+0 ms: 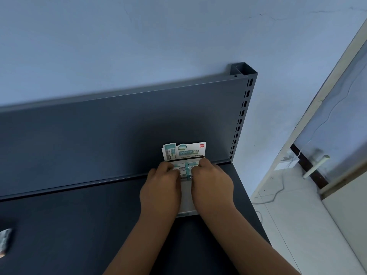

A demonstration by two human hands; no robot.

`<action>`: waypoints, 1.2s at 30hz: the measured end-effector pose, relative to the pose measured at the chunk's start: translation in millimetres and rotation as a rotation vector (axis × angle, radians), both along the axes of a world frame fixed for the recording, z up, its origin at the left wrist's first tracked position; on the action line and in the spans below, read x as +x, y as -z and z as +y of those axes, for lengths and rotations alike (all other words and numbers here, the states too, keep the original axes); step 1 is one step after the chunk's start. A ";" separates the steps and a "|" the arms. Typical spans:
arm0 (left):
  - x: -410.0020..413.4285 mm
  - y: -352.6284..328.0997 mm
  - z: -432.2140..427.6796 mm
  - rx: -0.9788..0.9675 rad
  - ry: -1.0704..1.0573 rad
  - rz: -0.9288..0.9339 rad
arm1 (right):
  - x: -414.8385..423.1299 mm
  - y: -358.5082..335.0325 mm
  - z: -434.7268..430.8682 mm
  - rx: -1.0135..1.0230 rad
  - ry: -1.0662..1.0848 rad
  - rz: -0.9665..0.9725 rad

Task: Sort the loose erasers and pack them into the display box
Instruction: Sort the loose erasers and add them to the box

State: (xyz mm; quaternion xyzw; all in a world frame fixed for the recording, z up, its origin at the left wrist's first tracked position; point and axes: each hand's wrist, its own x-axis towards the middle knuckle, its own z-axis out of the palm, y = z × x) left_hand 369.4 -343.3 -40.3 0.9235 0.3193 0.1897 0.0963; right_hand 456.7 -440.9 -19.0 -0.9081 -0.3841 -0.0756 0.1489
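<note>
A white and teal display box (184, 150) stands on the dark shelf against its back panel, its printed header card upright. Several wrapped erasers (187, 171) with teal and white sleeves lie inside it, at the far end of the tray. My left hand (160, 187) and my right hand (211, 183) both reach into the box side by side, fingers curled down onto the erasers. The hands cover most of the box's tray; only a pale strip (186, 197) shows between them. Whether either hand grips an eraser or only presses on it is hidden.
The dark grey shelf (79, 225) ends at the right in a slotted upright post (243, 108). A small grey-wrapped object (5, 242) lies at the far left edge. Beyond the shelf's right edge are a tiled floor (288, 205) with a cable and a door frame.
</note>
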 end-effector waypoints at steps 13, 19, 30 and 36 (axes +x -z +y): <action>-10.9 -23.4 1.9 -0.165 0.177 0.218 | -4.5 2.3 -8.5 -0.017 0.002 0.114; -38.8 -52.5 3.7 0.012 0.176 0.022 | -18.2 -23.6 -23.6 0.278 0.063 0.106; -114.9 -72.9 -6.5 0.041 -0.042 0.096 | -72.7 -24.9 -19.4 0.397 -0.279 0.188; -166.3 -64.1 13.7 0.028 -0.017 0.046 | -118.6 -21.9 1.3 0.346 -0.288 0.186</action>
